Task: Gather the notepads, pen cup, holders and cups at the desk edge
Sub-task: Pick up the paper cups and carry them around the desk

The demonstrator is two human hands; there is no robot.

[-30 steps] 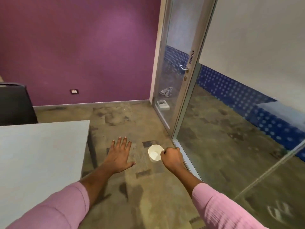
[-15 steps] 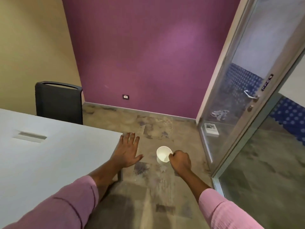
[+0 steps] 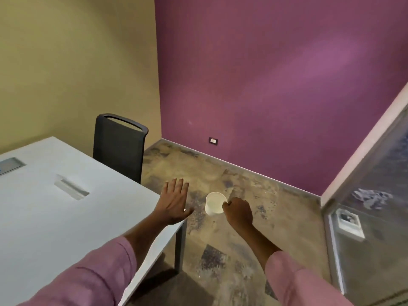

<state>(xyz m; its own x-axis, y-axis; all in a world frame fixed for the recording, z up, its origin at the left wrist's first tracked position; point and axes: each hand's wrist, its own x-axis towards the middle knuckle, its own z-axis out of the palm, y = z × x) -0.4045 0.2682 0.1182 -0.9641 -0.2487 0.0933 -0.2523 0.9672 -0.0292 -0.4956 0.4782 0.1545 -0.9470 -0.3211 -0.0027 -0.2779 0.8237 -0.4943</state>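
Note:
My right hand [image 3: 238, 211] is closed on the rim of a white paper cup [image 3: 213, 203], which it holds in the air above the floor, just right of the desk corner. The cup's mouth faces up and it looks empty. My left hand [image 3: 174, 200] is flat with fingers spread, palm down, over the near right corner of the white desk [image 3: 44, 217]. It holds nothing. No notepads, pen cup or holders show in this view.
A black chair [image 3: 119, 149] stands at the desk's far end. The desk has a recessed cable slot [image 3: 71, 189]. A glass door and partition [image 3: 371, 195] rise on the right, with a purple wall behind. Patterned carpet covers the floor.
My view has swung left, bringing the desk, chair and yellow wall in. My left hand now hovers over the desk corner. The right hand keeps hold of the cup.

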